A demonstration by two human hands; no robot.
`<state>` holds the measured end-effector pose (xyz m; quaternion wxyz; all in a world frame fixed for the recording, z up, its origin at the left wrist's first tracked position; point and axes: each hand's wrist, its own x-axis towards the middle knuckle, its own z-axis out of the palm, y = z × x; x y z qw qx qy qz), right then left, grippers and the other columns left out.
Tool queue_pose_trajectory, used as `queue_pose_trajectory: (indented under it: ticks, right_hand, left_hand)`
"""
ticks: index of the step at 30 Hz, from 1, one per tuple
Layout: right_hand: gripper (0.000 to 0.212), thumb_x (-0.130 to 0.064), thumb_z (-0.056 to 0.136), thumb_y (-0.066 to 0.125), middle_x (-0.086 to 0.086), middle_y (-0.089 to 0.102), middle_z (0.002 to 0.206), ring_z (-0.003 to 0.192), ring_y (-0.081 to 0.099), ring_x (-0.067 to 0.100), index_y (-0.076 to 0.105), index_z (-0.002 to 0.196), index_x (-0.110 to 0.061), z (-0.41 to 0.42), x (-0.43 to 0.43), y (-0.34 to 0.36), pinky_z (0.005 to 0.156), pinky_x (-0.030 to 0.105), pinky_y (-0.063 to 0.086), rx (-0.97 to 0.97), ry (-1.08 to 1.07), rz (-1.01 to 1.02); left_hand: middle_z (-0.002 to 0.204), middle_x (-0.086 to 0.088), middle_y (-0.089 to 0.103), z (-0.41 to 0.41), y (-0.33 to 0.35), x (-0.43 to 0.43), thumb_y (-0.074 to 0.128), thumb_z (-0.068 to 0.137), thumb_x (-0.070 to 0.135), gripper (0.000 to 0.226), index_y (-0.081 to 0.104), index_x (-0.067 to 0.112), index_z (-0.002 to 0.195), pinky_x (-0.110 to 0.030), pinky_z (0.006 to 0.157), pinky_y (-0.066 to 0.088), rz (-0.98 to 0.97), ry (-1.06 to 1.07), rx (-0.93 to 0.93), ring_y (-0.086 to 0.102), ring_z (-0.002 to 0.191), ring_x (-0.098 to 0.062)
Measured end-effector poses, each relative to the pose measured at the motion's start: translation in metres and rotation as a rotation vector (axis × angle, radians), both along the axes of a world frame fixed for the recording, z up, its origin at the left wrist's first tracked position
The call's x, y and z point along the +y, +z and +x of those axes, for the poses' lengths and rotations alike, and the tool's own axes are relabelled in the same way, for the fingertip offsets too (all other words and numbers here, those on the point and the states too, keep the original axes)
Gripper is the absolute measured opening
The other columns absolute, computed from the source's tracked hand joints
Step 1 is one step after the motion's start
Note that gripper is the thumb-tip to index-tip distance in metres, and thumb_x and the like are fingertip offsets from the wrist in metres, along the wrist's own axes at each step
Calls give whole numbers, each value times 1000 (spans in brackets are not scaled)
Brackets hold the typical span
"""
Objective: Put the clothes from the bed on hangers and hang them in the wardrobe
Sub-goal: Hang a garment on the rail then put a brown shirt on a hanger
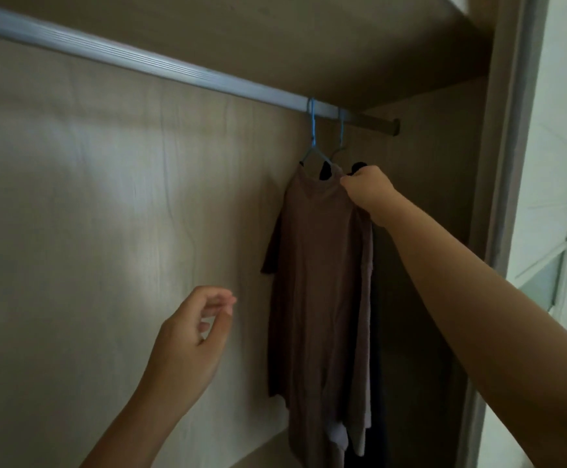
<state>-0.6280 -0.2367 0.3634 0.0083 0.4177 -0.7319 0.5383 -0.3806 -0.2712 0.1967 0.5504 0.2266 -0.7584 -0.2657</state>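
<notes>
**Settling the brown top on the wardrobe rail**

Head camera: the right hand [368, 192] reaches up and pinches the shoulder of a brown T-shirt [319, 282] that hangs on a blue hanger [312, 130]. The hanger's hook is over the metal rail [174, 67] directly above the hand. Just behind the fingers a second blue hanger [341, 131] carries a dark garment [325, 170], of which only bits show at the collar and below the hem. The left hand [191, 336] hovers lower and well to the side of the shirt, fingers loosely curled, holding nothing.

The step looks like a final adjustment of the shirt on its hanger. To do it well, draw the shoulder seam out to the end of the hanger arm so the collar sits centred, and keep the pull gentle so the hook stays on the rail. The free hand could steady the hem. The bed is out of view, so what remains cannot be judged.

No brand, label or writing can be read anywhere.
</notes>
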Motion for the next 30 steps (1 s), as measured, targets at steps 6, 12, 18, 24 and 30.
queue_pose_trajectory:
  ticks: [6,12,18,24,30]
  right_hand:
    - [38,-10,93,40,15,61,107,70,50,17,46,128,6,-1,-11,12,77,24,36,-156,77,-135]
    - [32,-19,93,49,2,50,74,67,50,14,56,114,3,-5,9,20,66,30,43,-255,103,-276]
    - [17,-18,92,49,2,64,80,73,61,13,63,86,-11,-16,59,-11,63,19,52,-310,285,-294]
    - [42,-17,91,43,-5,72,59,55,67,6,72,61,-15,-60,114,-73,56,14,53,-452,426,-240]
    - [36,-38,48,80,3,72,67,60,68,12,70,70,-10,-96,185,-120,58,17,55,-516,512,-218]
  left_hand:
    - [95,25,64,2,3,-2,53,79,36,7,59,36,82,-16,74,42,4,-12,-22,60,91,5]
    - [94,24,64,2,0,-4,48,71,48,17,57,44,85,-19,78,43,37,-25,-19,61,91,2]
    - [90,18,65,-12,-1,1,55,88,16,18,58,34,88,-7,78,41,10,-16,-58,56,95,11]
    - [115,12,52,-31,4,8,52,89,16,29,55,17,118,3,83,32,-168,90,-133,46,106,-1]
    - [127,-12,55,-53,15,4,46,84,20,42,54,5,122,-10,97,24,-334,147,-117,48,119,-24]
